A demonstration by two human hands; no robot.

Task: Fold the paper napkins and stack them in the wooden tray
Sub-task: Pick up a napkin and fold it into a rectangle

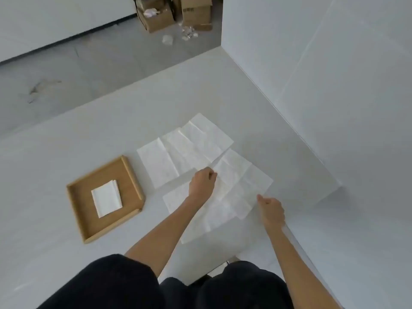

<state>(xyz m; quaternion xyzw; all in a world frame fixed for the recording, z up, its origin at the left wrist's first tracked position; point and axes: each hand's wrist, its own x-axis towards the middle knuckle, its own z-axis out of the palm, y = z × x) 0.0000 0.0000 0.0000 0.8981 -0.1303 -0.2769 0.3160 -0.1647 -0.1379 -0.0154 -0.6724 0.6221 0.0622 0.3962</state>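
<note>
Several unfolded white paper napkins overlap on the white table. My left hand (202, 183) pinches the far left corner of the top napkin (242, 184), and my right hand (270, 210) pinches its near right edge. More open napkins (178, 152) lie behind it and another (200, 224) lies beneath, nearer to me. The wooden tray (131, 175) sits to the left of the napkins. Inside it lies a small stack of folded napkins (106, 198).
A white wall (323, 74) rises along the table's right side. The table's far edge (133, 85) drops to a grey floor with cardboard boxes (176, 12) and crumpled paper (188, 33). My dark-clothed body fills the bottom of the view.
</note>
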